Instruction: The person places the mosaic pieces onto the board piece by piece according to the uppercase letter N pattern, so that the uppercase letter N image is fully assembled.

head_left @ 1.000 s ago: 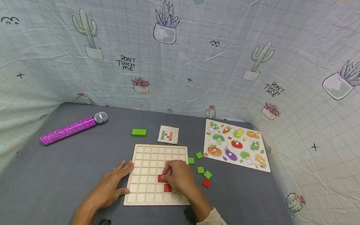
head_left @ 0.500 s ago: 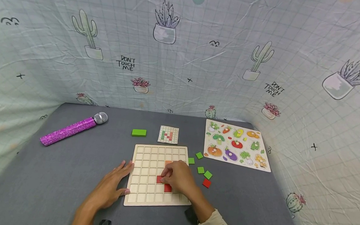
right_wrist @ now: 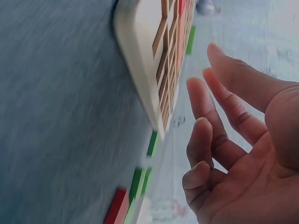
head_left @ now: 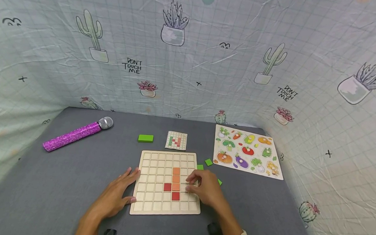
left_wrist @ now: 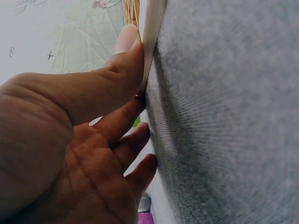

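A square wooden grid board (head_left: pixel 152 198) lies flat on the table. Set in its cells are a column of three orange tiles (head_left: pixel 176 179), one red tile (head_left: pixel 175 196) below the column and another red tile (head_left: pixel 167 187) left of it. My left hand (head_left: pixel 112 195) rests at the board's left edge, its thumb (left_wrist: pixel 127 46) against the rim and the other fingers spread. Over the board's right side is my right hand (head_left: pixel 205 187), its fingers loosely bent and apart, nothing between them. In the right wrist view a gap shows between thumb (right_wrist: pixel 238 70) and fingers.
Right of the board lie loose green tiles (head_left: pixel 208 162) and a red tile (right_wrist: pixel 117 205), partly hidden by my right hand in the head view. Behind the board are a green block (head_left: pixel 145 138) and a pattern card (head_left: pixel 176 141). A purple microphone (head_left: pixel 73 137) and a vegetable-picture board (head_left: pixel 234 148) flank them.
My right hand settled the red tile into its cell left of the orange column, let go and moved right, uncovering the orange tiles. My left hand has stayed at the board's edge.
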`<state>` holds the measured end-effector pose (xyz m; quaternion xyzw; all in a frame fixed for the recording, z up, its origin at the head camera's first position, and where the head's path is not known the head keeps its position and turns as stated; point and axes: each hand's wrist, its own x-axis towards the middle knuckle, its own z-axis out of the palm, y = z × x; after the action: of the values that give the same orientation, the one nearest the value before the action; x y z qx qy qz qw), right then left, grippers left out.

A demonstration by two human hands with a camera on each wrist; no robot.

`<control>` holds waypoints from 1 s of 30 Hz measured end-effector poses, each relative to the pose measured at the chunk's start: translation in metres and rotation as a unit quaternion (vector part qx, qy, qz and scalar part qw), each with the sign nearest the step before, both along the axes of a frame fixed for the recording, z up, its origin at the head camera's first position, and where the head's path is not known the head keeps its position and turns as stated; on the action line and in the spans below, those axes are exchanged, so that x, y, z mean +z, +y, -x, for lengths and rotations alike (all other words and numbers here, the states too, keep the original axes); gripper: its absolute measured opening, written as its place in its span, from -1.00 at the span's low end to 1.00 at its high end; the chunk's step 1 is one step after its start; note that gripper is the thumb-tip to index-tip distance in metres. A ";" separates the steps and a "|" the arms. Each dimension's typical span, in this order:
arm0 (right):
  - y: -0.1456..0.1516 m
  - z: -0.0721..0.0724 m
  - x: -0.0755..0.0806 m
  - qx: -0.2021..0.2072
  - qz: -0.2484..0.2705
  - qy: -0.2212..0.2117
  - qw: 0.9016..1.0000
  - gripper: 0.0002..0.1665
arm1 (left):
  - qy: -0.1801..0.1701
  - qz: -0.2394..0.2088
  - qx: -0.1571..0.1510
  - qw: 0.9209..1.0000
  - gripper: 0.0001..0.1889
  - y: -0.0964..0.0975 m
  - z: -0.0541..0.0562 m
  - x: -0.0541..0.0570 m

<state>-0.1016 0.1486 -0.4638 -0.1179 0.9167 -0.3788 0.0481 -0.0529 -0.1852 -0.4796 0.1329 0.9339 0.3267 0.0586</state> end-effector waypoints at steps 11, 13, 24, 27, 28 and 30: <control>0.036 -0.007 0.000 -0.073 0.009 -0.018 0.997 -0.73 | 0.002 -0.003 0.000 1.000 -0.06 0.000 0.000 -0.002; 0.042 -0.008 -0.001 -0.086 0.005 -0.019 0.996 -0.72 | 0.004 -0.006 0.000 1.000 -0.06 0.000 0.000 -0.001; 0.070 -0.010 -0.004 -0.130 -0.033 -0.007 0.991 -0.66 | 0.021 -0.004 -0.005 1.000 -0.07 -0.001 0.000 -0.002; 0.072 -0.010 -0.005 -0.128 -0.059 0.002 0.990 -0.65 | 0.015 0.000 -0.002 1.000 -0.06 -0.001 0.001 -0.002; 0.073 -0.009 -0.006 -0.126 -0.069 0.005 0.990 -0.65 | 0.011 0.001 -0.001 1.000 -0.05 -0.001 0.001 -0.002; 0.073 -0.009 -0.008 -0.120 -0.084 0.012 0.989 -0.66 | 0.008 0.002 -0.001 1.000 -0.06 -0.001 0.001 -0.002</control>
<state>-0.0930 0.2214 -0.4714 -0.0072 0.9534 -0.3016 0.0008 -0.0535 -0.1863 -0.4813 0.1368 0.9349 0.3234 0.0518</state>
